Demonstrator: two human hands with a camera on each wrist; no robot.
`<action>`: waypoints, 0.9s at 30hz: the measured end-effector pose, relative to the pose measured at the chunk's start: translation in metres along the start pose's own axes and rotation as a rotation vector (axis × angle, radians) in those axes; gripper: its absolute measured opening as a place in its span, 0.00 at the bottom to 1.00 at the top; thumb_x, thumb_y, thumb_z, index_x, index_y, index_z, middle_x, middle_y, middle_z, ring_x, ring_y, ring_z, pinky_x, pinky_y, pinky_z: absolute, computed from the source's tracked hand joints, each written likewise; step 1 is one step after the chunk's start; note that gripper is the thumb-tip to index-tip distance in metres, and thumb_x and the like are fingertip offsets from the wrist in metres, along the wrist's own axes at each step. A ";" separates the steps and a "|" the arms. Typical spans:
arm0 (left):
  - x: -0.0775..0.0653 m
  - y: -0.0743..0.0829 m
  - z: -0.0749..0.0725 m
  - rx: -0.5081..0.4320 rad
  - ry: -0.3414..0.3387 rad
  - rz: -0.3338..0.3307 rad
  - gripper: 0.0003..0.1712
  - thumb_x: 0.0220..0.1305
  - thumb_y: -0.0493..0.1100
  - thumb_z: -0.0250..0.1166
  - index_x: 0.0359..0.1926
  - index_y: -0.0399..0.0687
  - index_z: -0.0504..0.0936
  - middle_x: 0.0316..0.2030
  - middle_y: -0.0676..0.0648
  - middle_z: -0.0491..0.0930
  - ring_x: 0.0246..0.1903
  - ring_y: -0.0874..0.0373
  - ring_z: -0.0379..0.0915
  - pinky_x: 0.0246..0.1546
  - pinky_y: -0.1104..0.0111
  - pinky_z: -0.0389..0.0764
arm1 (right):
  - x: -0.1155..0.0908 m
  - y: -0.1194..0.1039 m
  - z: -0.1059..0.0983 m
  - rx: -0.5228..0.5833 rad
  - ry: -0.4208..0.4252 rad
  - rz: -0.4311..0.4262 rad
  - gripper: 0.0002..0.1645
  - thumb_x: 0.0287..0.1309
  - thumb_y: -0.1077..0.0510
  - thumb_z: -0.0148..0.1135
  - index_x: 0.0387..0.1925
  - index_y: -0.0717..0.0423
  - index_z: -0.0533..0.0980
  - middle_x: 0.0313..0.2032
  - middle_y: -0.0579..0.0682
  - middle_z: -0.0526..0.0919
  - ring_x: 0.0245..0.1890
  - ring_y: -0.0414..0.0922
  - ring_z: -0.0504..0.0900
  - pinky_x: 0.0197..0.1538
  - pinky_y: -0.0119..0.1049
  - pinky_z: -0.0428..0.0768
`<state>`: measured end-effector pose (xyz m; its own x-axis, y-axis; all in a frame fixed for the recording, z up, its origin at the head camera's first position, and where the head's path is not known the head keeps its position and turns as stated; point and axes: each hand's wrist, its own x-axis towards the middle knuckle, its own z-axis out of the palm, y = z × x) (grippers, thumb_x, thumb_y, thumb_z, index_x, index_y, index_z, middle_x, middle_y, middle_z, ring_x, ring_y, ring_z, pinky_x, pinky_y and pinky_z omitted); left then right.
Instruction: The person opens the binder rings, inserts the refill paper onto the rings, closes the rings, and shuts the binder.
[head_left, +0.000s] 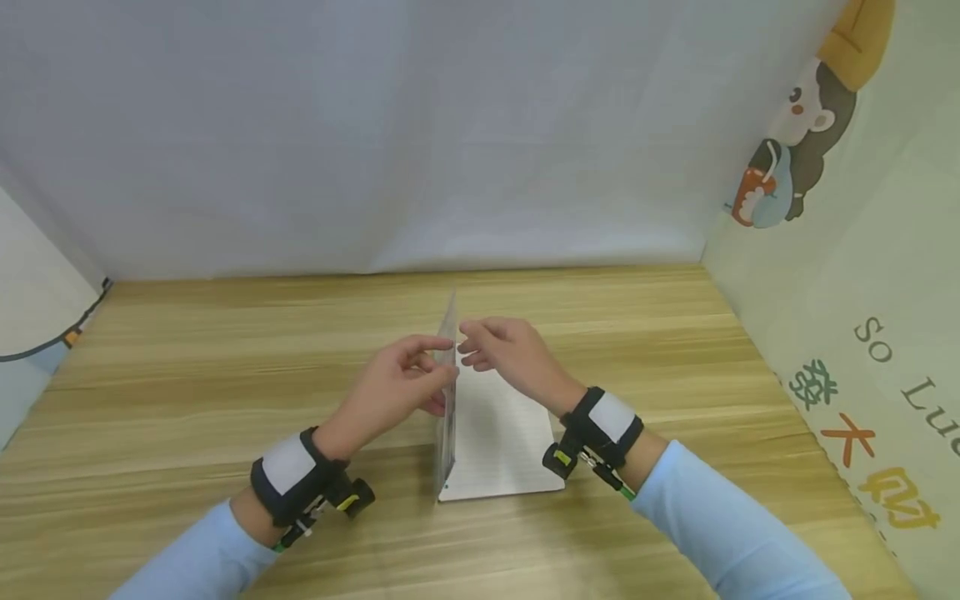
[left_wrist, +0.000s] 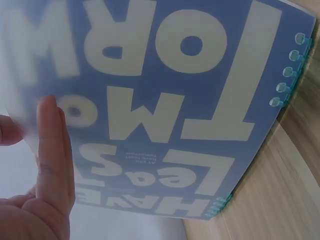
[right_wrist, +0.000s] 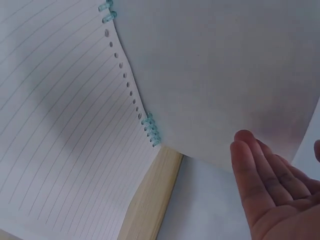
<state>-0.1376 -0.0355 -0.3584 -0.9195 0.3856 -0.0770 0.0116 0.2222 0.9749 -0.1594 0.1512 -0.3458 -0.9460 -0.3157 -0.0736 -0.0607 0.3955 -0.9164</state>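
A loose-leaf notebook stands part open on the table, its ruled page [head_left: 502, 433] lying flat and its translucent cover [head_left: 446, 417] upright. White lettering on blue shows on the cover's outer face [left_wrist: 145, 90] in the left wrist view. My left hand [head_left: 401, 379] is at that outer side, straight fingers [left_wrist: 52, 150] against the cover and thumb near its free edge. On the inner side is my right hand [head_left: 517, 354], its extended fingers [right_wrist: 247, 170] close to the cover's pale inner face [right_wrist: 215, 75]. Teal rings [right_wrist: 150, 130] join cover and pages.
The notebook rests on a wood-grain table [head_left: 225, 358]. Behind it hangs a pale grey curtain [head_left: 375, 142]. A printed panel [head_left: 847, 275] with a cartoon figure and lettering borders the table on the right; another printed sheet [head_left: 37, 275] is at the left.
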 end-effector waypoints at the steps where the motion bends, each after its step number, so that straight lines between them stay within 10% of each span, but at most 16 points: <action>1: 0.001 0.000 0.001 0.002 -0.002 0.000 0.26 0.62 0.41 0.60 0.60 0.38 0.69 0.33 0.41 0.77 0.23 0.57 0.79 0.32 0.58 0.83 | 0.000 -0.001 -0.001 0.014 -0.003 -0.003 0.28 0.67 0.43 0.47 0.49 0.63 0.76 0.45 0.58 0.83 0.42 0.48 0.85 0.46 0.37 0.81; 27: 0.009 -0.020 0.011 0.163 -0.120 0.003 0.30 0.62 0.45 0.63 0.65 0.52 0.68 0.54 0.41 0.74 0.44 0.50 0.74 0.38 0.62 0.81 | -0.006 0.005 -0.014 0.089 0.054 0.024 0.22 0.67 0.53 0.50 0.53 0.66 0.74 0.43 0.62 0.84 0.33 0.46 0.86 0.39 0.37 0.83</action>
<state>-0.1422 -0.0265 -0.3810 -0.8659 0.4886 -0.1077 0.0870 0.3590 0.9293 -0.1587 0.1672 -0.3443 -0.9628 -0.2590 -0.0768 -0.0115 0.3233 -0.9462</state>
